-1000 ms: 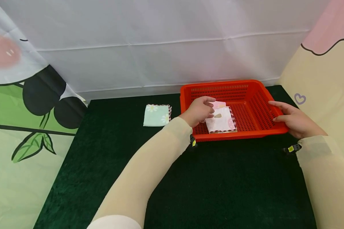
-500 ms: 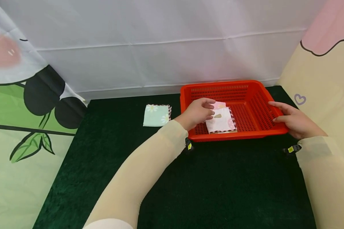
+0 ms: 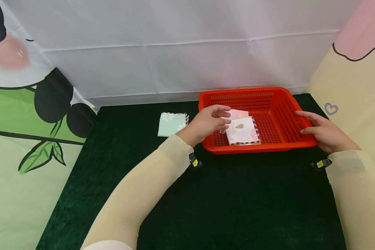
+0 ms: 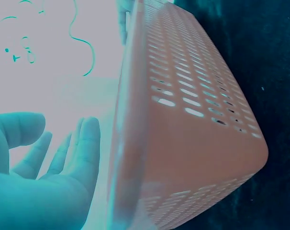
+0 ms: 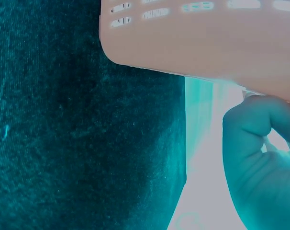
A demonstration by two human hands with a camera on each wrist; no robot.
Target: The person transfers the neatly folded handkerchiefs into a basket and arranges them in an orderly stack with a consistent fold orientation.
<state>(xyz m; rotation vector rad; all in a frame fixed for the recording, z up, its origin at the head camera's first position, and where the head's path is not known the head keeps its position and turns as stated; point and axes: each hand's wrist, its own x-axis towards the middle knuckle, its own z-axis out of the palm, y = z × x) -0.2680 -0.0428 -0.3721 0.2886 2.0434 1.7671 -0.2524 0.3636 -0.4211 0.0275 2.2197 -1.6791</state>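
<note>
A red plastic basket with slotted walls stands at the back right of the table. Inside its left part lie folded cloths: a white one with a checked edge on top, and a pink one showing behind it. My left hand hovers over the basket's left rim, fingers spread and slightly bent, holding nothing; the left wrist view shows the same hand beside the rim. At the opposite end my right hand grips the right rim, its bent thumb against the basket edge in the right wrist view.
A mint-green folded cloth with daisies lies on the table to the left of the basket. Dark green fabric covers the table. A pale curtain hangs right behind the basket, with printed cloth walls at both sides.
My left hand has drawn back to the left, away from the white cloth in the basket. My right hand stays at the right rim. The head view has shifted slightly.
</note>
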